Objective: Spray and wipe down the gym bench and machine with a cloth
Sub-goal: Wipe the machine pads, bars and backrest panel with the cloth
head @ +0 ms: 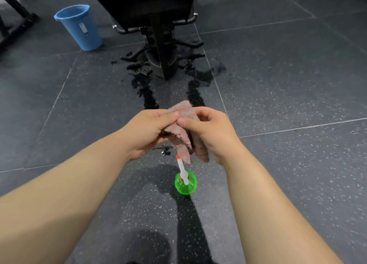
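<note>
Blue bucket on a wet, speckled floor

A blue plastic bucket (pixel 79 28) stands upright at the upper left on the dark grey floor (pixel 278 85), which is flecked with white and crossed by thin pale seams (pixel 297 127). Two dark wet streaks (pixel 148 97) run down the middle of the floor, with a small puddle (pixel 165 151) nearer the camera.

We see a pink-and-grey patterned cloth (pixel 181 122). Just below it stands a green bottle (pixel 185 182) with a white, orange-tipped sprayer (pixel 181 168). Far up-left of the cloth is a blue bucket (pixel 79 26); above it, a black bench (pixel 151 7). The floor (pixel 278 85) is dark grey with white speckles.
</note>
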### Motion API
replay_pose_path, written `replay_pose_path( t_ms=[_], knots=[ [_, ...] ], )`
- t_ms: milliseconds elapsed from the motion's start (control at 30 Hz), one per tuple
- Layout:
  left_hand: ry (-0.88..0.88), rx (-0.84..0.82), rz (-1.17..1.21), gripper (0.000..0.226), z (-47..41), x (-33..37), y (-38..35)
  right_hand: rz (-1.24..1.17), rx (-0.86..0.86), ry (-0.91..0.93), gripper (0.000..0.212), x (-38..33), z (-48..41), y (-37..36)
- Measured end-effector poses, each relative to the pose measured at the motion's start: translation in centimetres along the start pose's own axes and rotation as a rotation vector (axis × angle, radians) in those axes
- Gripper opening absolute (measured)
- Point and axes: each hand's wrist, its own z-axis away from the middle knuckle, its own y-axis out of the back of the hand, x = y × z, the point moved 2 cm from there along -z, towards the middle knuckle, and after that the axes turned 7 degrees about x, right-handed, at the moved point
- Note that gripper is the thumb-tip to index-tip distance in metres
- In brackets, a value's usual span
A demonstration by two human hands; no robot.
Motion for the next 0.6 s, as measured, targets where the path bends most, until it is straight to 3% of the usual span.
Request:
replay_pose_path(
  t_ms=[67, 200, 267, 367, 433, 500, 600],
  knots=[
    [-0.037, 0.010, -0.153, 0.020, 0.1, 0.1, 0.0, 0.090, 0.082, -0.016, 0.011, 0.6, 0.0, 1.0],
    [-0.306, 0.077, -0.730, 0.014, 0.1, 1.6, -0.3, 0.282, 0.149, 0.033, 0.018, 0.5, 0.0, 2.8],
    [-0.353, 0.155, -0.712, 0.008, -0.2, 2.3, -0.4, 0.363, 0.134, 0.093, 0.026, 0.3, 0.4, 3.1],
    [-0.287, 0.156, -0.438, 0.025, -0.7, 2.5, -0.6, 0.383, 0.022, 0.109, 0.045, 0.1, 0.9, 3.6],
    [-0.273, 0.108, -0.382, 0.015, -0.9, 2.3, -0.8, 0.317, -0.048, 0.050, 0.025, -0.4, 1.3, 3.9],
    [-0.307, 0.083, -0.395, 0.011, -1.0, 2.0, -1.1, 0.187, -0.071, -0.010, 0.018, -0.6, 1.5, 4.3],
    [-0.436, 0.115, -0.583, 0.015, -0.6, 2.7, -1.1, -0.022, -0.085, 0.002, 0.027, -0.5, 0.8, 4.8]
  ],
)
